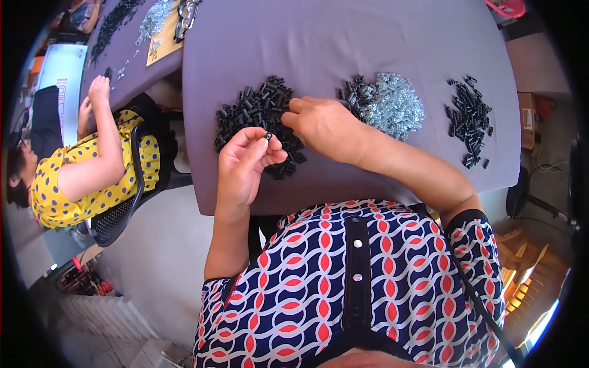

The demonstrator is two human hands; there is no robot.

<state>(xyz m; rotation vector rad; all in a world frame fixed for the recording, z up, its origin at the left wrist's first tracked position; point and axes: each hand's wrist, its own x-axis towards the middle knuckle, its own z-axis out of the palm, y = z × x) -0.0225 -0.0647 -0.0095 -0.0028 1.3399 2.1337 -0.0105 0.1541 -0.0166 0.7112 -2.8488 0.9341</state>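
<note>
My left hand (245, 158) is closed in a pinch, with a small black piece (269, 136) between thumb and forefinger. It hovers at the near side of a heap of short black tubes (244, 113). My right hand (322, 127) reaches across to the right side of this heap, its fingers curled down and drawn together; what they hold, if anything, is hidden. Right of that hand lies a pile of clear, shiny small pieces (396, 105), touching a smaller pile of black pieces (358, 92). Farther right, a looser scatter of black pieces (470, 119) is spread out.
A grey-brown cloth covers the table (343, 37). At the left, a co-worker (98, 156) in a yellow dotted top sits on a black chair (123, 214) at another table with similar piles and a wooden board (164, 46). A pink-red object (508, 7) is at the far right corner.
</note>
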